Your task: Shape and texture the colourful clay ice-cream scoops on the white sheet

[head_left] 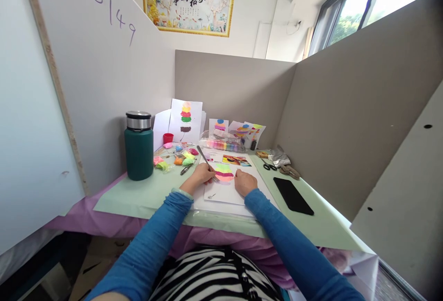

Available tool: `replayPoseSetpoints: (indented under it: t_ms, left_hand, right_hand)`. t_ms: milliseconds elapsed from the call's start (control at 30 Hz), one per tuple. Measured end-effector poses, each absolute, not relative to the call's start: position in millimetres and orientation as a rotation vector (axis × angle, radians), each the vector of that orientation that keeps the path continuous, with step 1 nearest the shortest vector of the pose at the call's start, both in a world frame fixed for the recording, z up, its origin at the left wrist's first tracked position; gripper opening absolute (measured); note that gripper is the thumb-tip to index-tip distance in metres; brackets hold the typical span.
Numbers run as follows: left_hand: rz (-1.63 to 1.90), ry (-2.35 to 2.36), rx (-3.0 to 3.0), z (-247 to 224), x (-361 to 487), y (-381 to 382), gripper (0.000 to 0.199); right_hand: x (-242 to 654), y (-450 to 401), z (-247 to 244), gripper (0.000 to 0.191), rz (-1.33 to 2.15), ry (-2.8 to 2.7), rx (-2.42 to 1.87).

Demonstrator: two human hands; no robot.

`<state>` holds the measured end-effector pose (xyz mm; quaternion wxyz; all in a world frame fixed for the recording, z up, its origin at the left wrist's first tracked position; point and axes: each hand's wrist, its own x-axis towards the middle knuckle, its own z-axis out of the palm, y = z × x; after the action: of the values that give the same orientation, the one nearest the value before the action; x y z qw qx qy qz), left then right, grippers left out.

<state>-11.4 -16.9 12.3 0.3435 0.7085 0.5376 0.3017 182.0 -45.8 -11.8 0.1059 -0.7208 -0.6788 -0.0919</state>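
A white sheet [221,196] lies in the middle of the table, bearing a rounded shape [224,173] in bands of yellow-green, dark pink and light pink. My left hand [204,174] is closed round a thin metal tool [203,154], whose long end points up and away to the left; its lower end meets the left edge of the coloured shape. On the right side of that shape, my right hand [245,182] rests on the paper with its fingers curled. Whether those fingers hold anything is hidden.
A green bottle [139,153] stands at the left, near bags of coloured clay [188,159]. Pictures [186,121] lean at the back behind a colourful pack [224,145]. Scissors [270,165] and a black phone [293,195] lie at the right. Partitions [235,84] enclose the table.
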Motion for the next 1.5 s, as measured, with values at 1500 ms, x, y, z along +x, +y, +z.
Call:
replayPoseSetpoints:
  t_ms: [1500]
  left_hand:
    - [0.756, 1.424, 1.854, 20.4, -14.5, -23.7, 0.009]
  right_hand:
    - [181.6, -47.1, -9.9, 0.025, -0.246, -2.005, -2.128]
